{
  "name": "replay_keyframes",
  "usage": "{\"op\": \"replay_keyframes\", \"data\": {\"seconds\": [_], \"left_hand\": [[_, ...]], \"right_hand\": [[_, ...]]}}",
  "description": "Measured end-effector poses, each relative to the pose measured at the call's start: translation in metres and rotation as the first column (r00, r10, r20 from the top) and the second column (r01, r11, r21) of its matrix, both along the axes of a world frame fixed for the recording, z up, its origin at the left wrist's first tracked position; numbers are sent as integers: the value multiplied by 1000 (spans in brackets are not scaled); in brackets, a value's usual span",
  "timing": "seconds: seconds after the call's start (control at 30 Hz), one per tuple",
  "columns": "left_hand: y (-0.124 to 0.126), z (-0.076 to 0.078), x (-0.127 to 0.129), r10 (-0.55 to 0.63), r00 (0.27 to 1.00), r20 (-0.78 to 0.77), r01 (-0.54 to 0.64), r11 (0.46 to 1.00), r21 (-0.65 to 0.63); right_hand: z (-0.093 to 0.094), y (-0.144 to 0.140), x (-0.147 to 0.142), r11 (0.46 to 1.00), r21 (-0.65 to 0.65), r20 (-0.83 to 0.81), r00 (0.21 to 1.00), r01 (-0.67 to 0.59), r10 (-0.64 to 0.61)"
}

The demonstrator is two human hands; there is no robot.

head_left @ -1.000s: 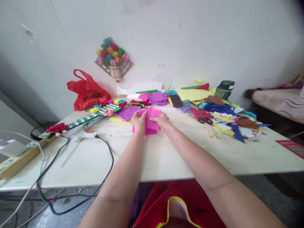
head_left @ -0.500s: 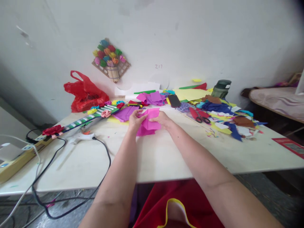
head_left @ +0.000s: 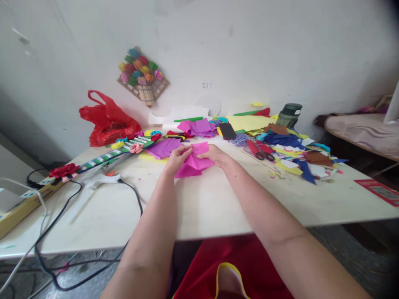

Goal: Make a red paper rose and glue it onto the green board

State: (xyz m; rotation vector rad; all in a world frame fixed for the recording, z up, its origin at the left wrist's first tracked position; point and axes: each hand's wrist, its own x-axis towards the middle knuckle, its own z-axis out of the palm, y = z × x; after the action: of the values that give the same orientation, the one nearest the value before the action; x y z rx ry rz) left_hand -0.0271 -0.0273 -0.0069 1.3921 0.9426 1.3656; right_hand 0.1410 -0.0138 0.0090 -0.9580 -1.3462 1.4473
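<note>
I see both hands on the pink paper sheet, which lies mid-table on the white table, just in front of the purple paper pile. Left hand pinches the sheet's left edge, fingers curled onto it. Right hand grips the right edge near the top, fingers closed on the paper; fingertip detail I can't resolve. Red scissors sit right of the hands among coloured scraps. Glue gun lies well to the left.
</note>
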Motion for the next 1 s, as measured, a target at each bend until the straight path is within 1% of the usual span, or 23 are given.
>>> {"op": "replay_keyframes", "data": {"seconds": [0.13, 0.2, 0.3, 0.4, 0.5, 0.73, 0.9, 1.0], "left_hand": [[-1, 2, -5, -105, 988, 112, 117, 987, -111], [-2, 3, -8, -136, 980, 146, 153, 981, -118], [-4, 3, -12, -171, 978, 116, 182, 979, -88], [-3, 0, -13, -183, 982, 48, 187, 980, -72], [-2, -2, -13, -184, 983, 19, 185, 979, -88], [2, -3, -11, -177, 983, 53, 181, 980, -77], [4, -5, -13, -188, 980, 62, 192, 979, -69], [5, -6, -15, -189, 981, 52, 192, 978, -77]], "right_hand": [[0, 2, 2, 1000, 1, 6, 1000, -4, 4], [1, 1, 3, 1000, 0, 7, 1000, -2, 2], [3, -1, 4, 1000, -16, 4, 1000, -21, 21], [4, -2, 6, 999, -25, -7, 999, -48, 48], [3, 0, 8, 998, -16, -8, 999, -53, 53], [1, 2, 8, 996, 11, 52, 995, -85, 85], [2, -1, 8, 995, -9, 19, 995, -103, 103], [1, 2, 9, 997, -42, 4, 998, -65, 65]]}}
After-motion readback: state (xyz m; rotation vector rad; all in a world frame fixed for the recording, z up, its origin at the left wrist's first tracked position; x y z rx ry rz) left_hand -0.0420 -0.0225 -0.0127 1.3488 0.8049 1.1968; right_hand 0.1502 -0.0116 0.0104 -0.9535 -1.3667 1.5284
